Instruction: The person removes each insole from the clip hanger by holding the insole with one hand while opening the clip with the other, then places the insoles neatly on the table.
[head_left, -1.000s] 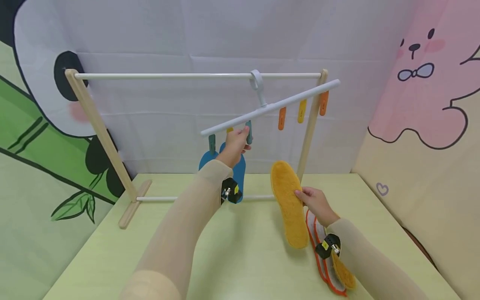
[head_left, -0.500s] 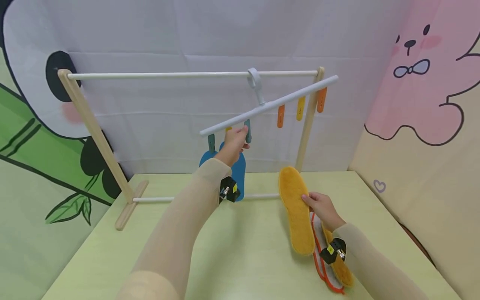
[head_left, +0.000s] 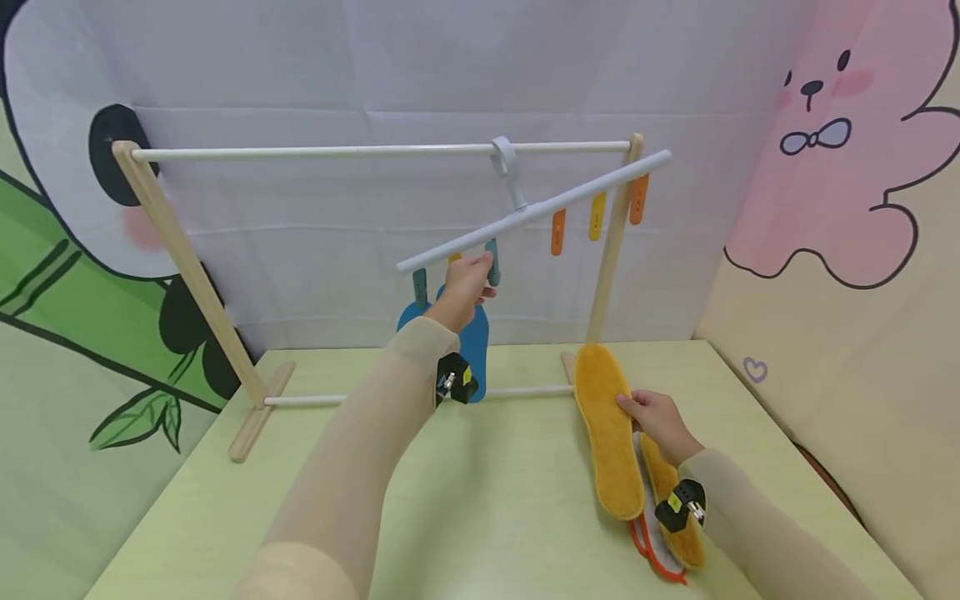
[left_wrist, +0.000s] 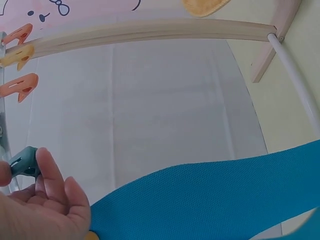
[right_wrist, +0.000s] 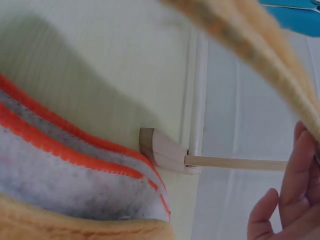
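Note:
My left hand [head_left: 467, 288] pinches a teal clothespin [head_left: 492, 262] on a tilted white hanger bar [head_left: 536, 212]; in the left wrist view thumb and finger press that clip [left_wrist: 25, 162]. Two blue insoles [head_left: 474, 354] hang just below this hand, one from another teal clip [head_left: 420, 286]. My right hand [head_left: 660, 423] grips a yellow fuzzy insole [head_left: 609, 433] by its edge, upright over the table. Below lie grey insoles with orange trim [head_left: 656, 546] and another yellow insole [head_left: 672, 508], partly covered by the right arm. In the right wrist view the held insole [right_wrist: 250, 50] is blurred.
The hanger hooks onto the top rod [head_left: 322, 153] of a wooden-ended rack. Orange and yellow clips [head_left: 597, 217] hang from its raised right end. The rack's right post [head_left: 611, 267] stands behind the held yellow insole. Printed cloth walls surround the pale table [head_left: 517, 517].
My right hand has moved right and slightly down with the yellow insole, now in front of the rack's right foot. My left hand keeps its pinch on the teal clothespin.

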